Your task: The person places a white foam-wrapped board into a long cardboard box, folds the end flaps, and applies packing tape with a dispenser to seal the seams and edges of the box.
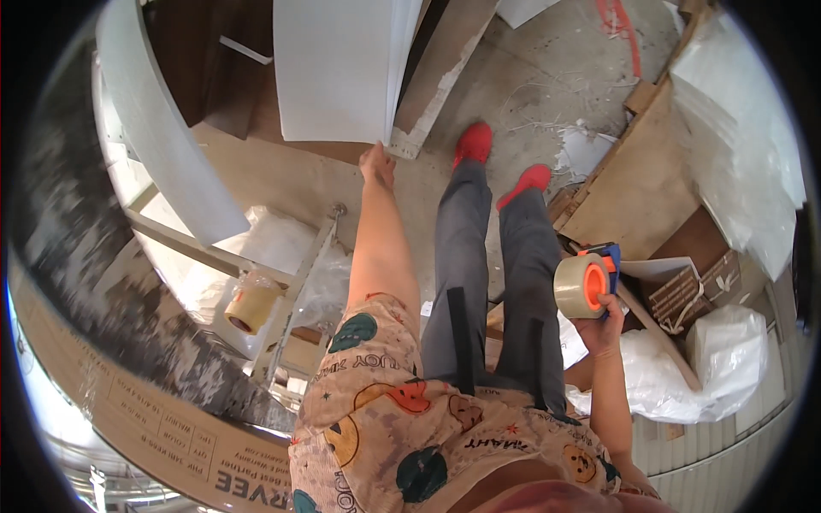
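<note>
My right hand (600, 323) is wrapped around a tape dispenser (612, 256) with blue and orange parts. A wide roll of clear tape (575, 286) on an orange hub is mounted in it. My left arm stretches forward, and my left hand (377, 164) is closed at the lower corner of a white sheet (335, 77). That sheet hangs in a thin layered stack; my fingertips are partly hidden, but they seem to pinch its edge. Just right of the stack leans a long grey-white board (440, 81) with a worn edge.
At left are a curved white sheet (175, 120), a metal cart frame (295, 291) and another tape roll (254, 309). A printed cardboard box (171, 436) lies at lower left. Wooden panels (637, 197) and plastic wrap (727, 359) line the right. Scraps litter the concrete floor (522, 103).
</note>
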Demonstrator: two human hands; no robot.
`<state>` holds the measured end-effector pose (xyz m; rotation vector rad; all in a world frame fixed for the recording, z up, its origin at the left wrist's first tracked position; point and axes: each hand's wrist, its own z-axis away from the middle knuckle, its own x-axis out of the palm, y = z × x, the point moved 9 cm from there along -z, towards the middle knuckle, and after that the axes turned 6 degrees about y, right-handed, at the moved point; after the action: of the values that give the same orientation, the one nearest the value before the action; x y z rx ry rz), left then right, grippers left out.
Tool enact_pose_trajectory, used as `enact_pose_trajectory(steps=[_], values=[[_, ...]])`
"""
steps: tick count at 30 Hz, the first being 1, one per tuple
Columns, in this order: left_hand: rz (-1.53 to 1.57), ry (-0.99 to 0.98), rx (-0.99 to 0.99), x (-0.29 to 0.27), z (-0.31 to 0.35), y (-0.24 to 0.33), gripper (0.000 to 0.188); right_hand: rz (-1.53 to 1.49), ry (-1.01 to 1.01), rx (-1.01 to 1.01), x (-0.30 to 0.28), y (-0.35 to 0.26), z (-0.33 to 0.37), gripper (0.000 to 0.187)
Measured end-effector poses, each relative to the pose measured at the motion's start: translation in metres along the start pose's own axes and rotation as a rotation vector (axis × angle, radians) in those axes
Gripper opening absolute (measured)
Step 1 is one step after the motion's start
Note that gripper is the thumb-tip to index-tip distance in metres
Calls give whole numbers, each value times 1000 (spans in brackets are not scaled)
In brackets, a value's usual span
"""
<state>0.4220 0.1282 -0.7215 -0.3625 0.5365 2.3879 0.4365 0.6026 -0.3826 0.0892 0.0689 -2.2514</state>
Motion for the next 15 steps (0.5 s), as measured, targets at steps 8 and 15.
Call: enact_pose_trajectory(steps=[8, 15], values=[[288, 128, -83, 17, 28, 39, 48, 95, 31, 57, 4, -11, -37, 42], [432, -543, 116, -1, 173, 91, 34, 133, -151, -18, 21, -40, 4, 49]])
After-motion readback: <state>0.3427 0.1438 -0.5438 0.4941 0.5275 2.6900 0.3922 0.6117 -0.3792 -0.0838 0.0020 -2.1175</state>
